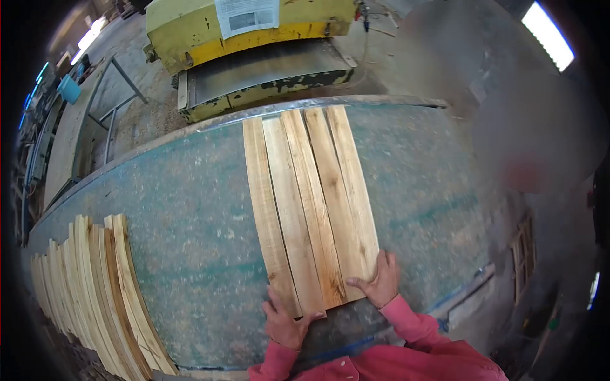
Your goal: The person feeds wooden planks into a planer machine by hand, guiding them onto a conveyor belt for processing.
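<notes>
Boards (305, 209) lie side by side, bare tabletop (197, 209) around.

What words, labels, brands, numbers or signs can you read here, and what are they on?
Printed sheet on the yellow machine: has print, too small and blurred to read.
No other text can be made out, including on the wooden boards.

Person wearing a plain pinkish-red garment (413, 368) with long sleeves (416, 324) that reach close to the wrists. A small, pale, round button shows on the front, near a stitched seam. Both hands (287, 322) (381, 280) are bare, without gloves.
</notes>
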The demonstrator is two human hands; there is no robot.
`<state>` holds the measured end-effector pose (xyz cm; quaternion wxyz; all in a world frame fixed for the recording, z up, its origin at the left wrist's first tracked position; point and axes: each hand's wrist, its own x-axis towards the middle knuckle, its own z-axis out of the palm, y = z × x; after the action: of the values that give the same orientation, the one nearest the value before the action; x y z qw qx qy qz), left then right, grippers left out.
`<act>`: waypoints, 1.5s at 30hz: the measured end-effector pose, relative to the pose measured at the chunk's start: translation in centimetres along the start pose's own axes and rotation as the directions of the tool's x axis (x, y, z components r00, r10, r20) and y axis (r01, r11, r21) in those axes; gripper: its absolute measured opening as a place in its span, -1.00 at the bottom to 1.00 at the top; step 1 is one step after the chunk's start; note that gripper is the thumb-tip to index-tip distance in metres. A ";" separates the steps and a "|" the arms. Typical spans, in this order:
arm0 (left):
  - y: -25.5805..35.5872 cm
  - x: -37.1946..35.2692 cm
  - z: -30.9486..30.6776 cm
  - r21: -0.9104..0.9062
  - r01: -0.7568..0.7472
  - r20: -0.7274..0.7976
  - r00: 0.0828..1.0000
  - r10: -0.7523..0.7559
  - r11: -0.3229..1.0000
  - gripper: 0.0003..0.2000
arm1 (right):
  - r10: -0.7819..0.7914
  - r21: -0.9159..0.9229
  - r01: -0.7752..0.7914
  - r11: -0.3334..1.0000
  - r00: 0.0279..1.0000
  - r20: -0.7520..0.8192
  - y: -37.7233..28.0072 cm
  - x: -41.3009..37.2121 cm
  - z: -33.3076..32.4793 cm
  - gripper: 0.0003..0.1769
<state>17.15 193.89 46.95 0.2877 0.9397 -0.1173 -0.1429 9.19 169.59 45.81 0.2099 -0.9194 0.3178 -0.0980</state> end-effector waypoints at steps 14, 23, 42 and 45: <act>3.7 45.3 -4.4 0.087 -0.374 -0.610 0.712 0.346 0.923 -0.58 | -0.314 -0.142 0.288 0.947 0.922 -0.227 -12.6 45.2 10.8 -0.27; -8.9 12.6 -9.8 0.174 -0.188 -0.619 0.743 0.256 0.967 -0.79 | -0.482 0.308 0.509 0.803 0.860 -0.166 -9.5 21.5 6.3 -0.63; -45.5 -16.5 -17.5 -0.797 -0.132 -0.603 0.242 -0.760 0.590 -0.07 | -0.661 0.762 -0.449 0.466 0.396 0.638 -41.5 -11.1 12.6 -0.09; -41.7 -16.3 -19.3 -0.797 0.011 -0.603 0.041 -0.796 0.604 -0.08 | -0.650 0.596 -0.648 0.473 0.200 0.733 -47.0 -13.3 15.1 0.12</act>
<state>14.21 242.31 41.58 0.5127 0.6425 0.4401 0.3615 29.14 216.13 52.74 0.7946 -0.4880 0.0007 0.3613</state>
